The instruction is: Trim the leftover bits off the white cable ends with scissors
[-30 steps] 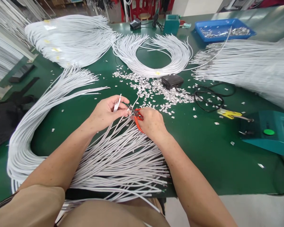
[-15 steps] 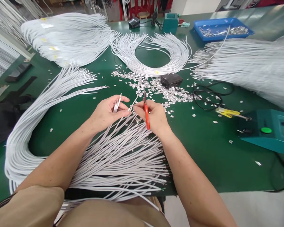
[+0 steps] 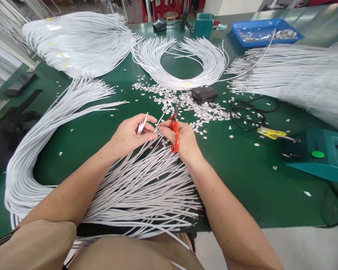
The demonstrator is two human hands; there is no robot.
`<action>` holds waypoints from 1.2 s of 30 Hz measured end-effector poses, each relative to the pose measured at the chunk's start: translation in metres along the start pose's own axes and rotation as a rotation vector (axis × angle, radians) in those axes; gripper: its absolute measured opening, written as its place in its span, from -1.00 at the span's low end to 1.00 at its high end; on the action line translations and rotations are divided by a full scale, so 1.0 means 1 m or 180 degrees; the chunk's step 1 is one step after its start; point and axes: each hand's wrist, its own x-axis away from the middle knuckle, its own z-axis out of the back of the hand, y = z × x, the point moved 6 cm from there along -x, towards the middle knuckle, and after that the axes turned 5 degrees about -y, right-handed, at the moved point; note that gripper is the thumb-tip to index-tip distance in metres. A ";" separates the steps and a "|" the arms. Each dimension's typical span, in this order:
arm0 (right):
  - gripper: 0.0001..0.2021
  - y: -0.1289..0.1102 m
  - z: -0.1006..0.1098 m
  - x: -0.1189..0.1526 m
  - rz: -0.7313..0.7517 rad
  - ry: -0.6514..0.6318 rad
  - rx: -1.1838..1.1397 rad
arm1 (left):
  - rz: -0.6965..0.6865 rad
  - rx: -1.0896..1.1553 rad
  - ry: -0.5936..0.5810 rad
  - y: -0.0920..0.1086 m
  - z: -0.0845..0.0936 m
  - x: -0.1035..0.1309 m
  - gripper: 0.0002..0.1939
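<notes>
My left hand point(image 3: 133, 131) is closed, pinching a thin white cable point(image 3: 160, 119) between thumb and finger. Several short white pieces point(image 3: 141, 125) stick up inside its curled fingers. Close beside it, my right hand point(image 3: 183, 137) is closed around a pair of red-handled scissors point(image 3: 174, 135), blades pointing away from me. Its thumb and fingertip also meet at the same cable; I cannot tell whether they grip it. Below both hands a thick bundle of white cables point(image 3: 146, 187) fans out, its loose ends toward the right.
Small silvery scraps point(image 3: 186, 103) litter the green table point(image 3: 242, 198) around a black block point(image 3: 204, 95). Beyond lie a coiled cable bundle point(image 3: 183, 84) and a blue tray point(image 3: 266, 43) of scraps. At right are a bagged bundle point(image 3: 304, 71), yellow-handled scissors point(image 3: 272, 133) and a teal machine point(image 3: 321, 153).
The scissors have turned in my right hand, so both red handle loops now show. My two hands remain together at the cable, with only a slight shift.
</notes>
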 end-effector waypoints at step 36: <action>-0.83 -0.008 0.003 0.000 0.0628 -0.0092 0.3170 | 0.0064 0.0224 -0.0173 -0.005 0.007 -0.003 -0.53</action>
